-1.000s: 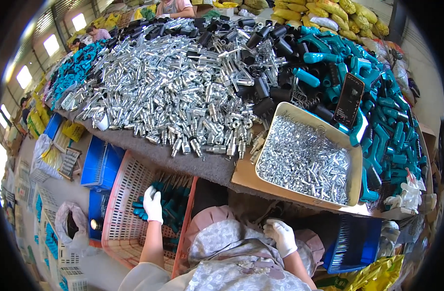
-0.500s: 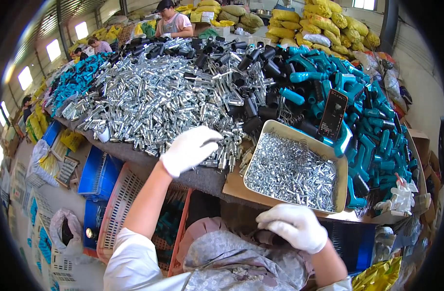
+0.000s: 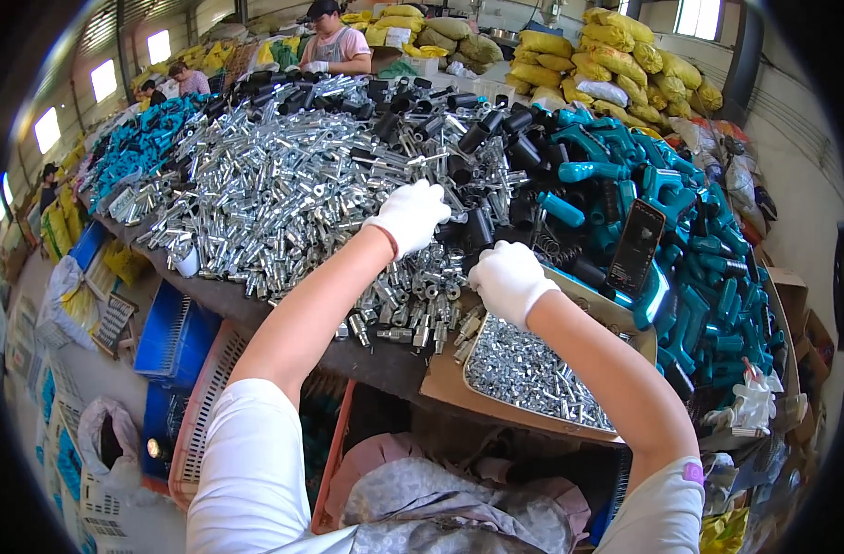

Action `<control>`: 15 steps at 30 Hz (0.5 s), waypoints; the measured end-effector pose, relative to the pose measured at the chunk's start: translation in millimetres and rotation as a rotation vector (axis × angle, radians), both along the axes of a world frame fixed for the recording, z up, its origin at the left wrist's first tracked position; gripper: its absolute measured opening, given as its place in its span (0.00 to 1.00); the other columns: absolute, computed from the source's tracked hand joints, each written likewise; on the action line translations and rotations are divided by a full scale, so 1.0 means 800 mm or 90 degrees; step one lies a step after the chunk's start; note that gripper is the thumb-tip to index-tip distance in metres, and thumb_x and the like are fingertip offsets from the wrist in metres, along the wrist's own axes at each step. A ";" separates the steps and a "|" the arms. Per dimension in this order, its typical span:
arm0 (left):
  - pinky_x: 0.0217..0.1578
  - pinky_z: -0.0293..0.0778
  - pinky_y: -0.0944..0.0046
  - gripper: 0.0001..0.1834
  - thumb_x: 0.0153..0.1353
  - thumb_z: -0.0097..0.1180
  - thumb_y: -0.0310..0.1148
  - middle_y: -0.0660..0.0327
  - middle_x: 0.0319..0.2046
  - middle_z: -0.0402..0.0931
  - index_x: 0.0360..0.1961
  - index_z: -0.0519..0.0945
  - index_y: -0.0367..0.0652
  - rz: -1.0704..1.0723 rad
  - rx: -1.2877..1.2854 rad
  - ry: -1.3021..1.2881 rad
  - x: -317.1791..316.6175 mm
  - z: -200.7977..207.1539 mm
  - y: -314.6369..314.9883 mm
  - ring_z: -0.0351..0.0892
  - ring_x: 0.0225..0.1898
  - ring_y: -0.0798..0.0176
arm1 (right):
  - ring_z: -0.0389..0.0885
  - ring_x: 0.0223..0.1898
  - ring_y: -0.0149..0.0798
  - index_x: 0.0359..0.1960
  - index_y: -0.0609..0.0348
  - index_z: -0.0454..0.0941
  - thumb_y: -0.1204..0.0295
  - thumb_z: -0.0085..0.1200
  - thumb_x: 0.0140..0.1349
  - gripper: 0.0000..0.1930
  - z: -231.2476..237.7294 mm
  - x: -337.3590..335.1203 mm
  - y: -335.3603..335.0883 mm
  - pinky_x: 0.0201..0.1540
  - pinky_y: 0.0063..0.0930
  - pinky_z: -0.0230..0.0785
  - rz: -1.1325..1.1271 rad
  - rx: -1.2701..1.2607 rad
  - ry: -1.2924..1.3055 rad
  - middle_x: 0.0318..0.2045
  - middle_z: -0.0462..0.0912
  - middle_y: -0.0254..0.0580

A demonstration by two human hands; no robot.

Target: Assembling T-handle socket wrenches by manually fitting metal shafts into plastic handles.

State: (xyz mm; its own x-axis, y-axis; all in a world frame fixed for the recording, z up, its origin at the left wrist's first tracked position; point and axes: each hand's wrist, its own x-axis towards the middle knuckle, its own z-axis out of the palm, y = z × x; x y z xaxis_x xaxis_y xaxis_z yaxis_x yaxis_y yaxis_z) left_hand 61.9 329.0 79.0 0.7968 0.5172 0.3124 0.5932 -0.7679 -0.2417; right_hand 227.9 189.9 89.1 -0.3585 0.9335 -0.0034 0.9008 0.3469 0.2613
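Both of my hands wear white gloves and reach over the heap on the table. My left hand (image 3: pixel 411 218) is at the right part of a large pile of shiny metal fittings (image 3: pixel 265 185), its fingers curled in among them. My right hand (image 3: pixel 512 281) is closed above the far left corner of a cream tray (image 3: pixel 651 343) of small springs and metal pins (image 3: pixel 532 369). Just beyond its fingertips stands a black tube (image 3: pixel 480 227). The gloves hide what either hand holds, if anything.
Teal handles (image 3: pixel 680 249) are heaped at the right, with a phone (image 3: pixel 636 249) propped on them. Crates, one blue (image 3: pixel 168 346) and one pink (image 3: pixel 205 397), stand below the table edge at left. Across the table a person (image 3: pixel 334 46) works; yellow sacks (image 3: pixel 616 60) are stacked behind.
My left hand has moved away and rightward, deeper over the metal fittings. My right hand has risen from my lap, past the tray, to the edge of the pile.
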 end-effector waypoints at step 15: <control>0.20 0.73 0.72 0.06 0.70 0.53 0.31 0.60 0.36 0.84 0.42 0.80 0.42 -0.057 -0.252 -0.968 -0.098 0.060 -0.027 0.81 0.25 0.71 | 0.81 0.43 0.50 0.46 0.50 0.87 0.64 0.57 0.58 0.16 -0.065 -0.066 0.070 0.40 0.60 0.64 -0.263 -0.153 -0.391 0.41 0.86 0.37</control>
State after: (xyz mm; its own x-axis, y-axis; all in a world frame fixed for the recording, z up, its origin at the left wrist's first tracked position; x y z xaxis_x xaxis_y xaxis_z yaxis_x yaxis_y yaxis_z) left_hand -16.9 307.6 127.2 -0.0935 0.7278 0.6793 0.0352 -0.6795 0.7328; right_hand 174.9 246.1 37.4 0.1494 0.9396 -0.3081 0.6873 0.1253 0.7154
